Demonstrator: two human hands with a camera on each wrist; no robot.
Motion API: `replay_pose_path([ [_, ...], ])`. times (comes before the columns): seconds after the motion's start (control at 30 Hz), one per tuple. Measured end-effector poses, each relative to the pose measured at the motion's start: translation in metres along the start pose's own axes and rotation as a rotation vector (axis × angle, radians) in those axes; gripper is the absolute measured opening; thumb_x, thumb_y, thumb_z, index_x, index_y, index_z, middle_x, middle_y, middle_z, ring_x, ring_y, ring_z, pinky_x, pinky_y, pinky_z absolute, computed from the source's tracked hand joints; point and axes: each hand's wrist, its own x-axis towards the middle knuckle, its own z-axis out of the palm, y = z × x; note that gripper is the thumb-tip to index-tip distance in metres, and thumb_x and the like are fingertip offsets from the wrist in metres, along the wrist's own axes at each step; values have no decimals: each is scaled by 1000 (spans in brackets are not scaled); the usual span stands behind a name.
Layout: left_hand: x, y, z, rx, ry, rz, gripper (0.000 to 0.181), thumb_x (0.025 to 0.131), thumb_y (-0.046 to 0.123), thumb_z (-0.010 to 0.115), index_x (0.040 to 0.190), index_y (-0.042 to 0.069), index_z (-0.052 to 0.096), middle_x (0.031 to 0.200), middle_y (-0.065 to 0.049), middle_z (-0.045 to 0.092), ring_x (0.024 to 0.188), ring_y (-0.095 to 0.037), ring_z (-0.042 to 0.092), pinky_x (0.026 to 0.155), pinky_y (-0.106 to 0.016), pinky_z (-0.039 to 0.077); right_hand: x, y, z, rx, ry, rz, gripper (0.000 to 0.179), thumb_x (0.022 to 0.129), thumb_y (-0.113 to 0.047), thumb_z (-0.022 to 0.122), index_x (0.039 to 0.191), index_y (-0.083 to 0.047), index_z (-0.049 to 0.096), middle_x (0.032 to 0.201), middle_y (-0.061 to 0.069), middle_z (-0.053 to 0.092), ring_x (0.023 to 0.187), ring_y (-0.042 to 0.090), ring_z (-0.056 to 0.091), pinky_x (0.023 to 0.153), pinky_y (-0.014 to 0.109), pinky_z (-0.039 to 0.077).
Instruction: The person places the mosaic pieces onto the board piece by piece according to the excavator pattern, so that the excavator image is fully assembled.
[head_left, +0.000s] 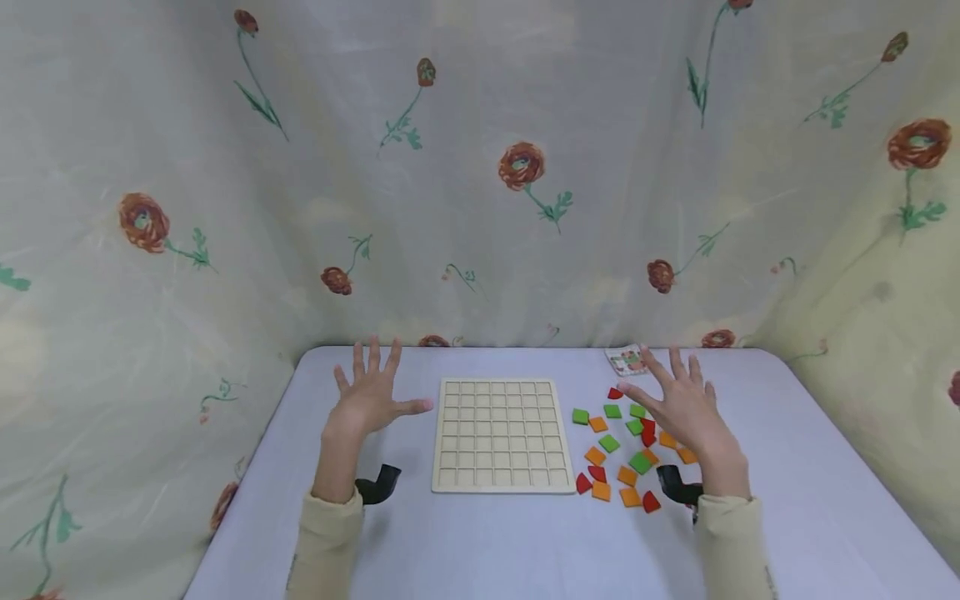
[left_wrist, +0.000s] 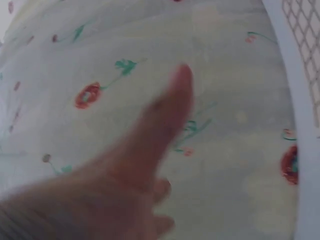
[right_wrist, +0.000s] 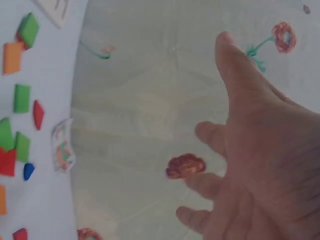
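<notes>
My left hand (head_left: 365, 404) is raised at the left of a pale board (head_left: 503, 489) marked with a grid of square cells, its fingers spread and straight, holding nothing. In the left wrist view the thumb of that hand (left_wrist: 155, 130) points up, blurred, before the curtain. Over on the right, my right hand (head_left: 686, 412) is spread the same way above scattered flat pieces, partly hiding some. Among these are a green square (head_left: 581, 416), an orange square (head_left: 601, 491) and a red quarter-round piece (head_left: 651, 502). A small blue piece (right_wrist: 29, 171) shows in the right wrist view.
A small printed card (head_left: 626, 360) lies near the table's back edge, close to the right fingertips. The white table (head_left: 480, 550) is backed and flanked by a flowered curtain (head_left: 480, 208). Black curved mounts (head_left: 379, 485) stick out from both wrists.
</notes>
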Motion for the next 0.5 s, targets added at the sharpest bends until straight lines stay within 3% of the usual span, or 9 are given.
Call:
replay_pose_path([
  [0.13,18,-15,16,-91,-126,195,121,74,62,72,156,18,-4,161,-14,-17,148,-36,-16,115,-66,-3,5,24,5,72,-17,-51,93,87,-64,56,156,-16,15,159,30,2,141,57,5,103,77,17],
  [0.23,30,-27,34,-178,-219,308,127,69,61,77,156,20,-6,162,-11,-15,149,-32,-15,116,-65,0,10,43,11,136,-32,-60,91,88,-53,63,155,-11,18,156,31,16,136,55,26,100,72,33],
  [0.37,40,-40,58,-226,-302,364,129,68,53,82,156,20,-7,163,-10,-14,150,-30,-14,118,-61,-1,16,63,18,212,-58,-42,82,89,-35,69,150,-2,26,146,31,35,124,50,46,93,58,49],
  [0.5,45,-50,78,-211,-347,369,127,69,48,84,156,17,-3,163,-9,-11,150,-30,-11,118,-60,-3,23,74,20,249,-78,-31,61,92,-20,66,141,4,39,134,30,49,118,46,52,90,52,53],
])
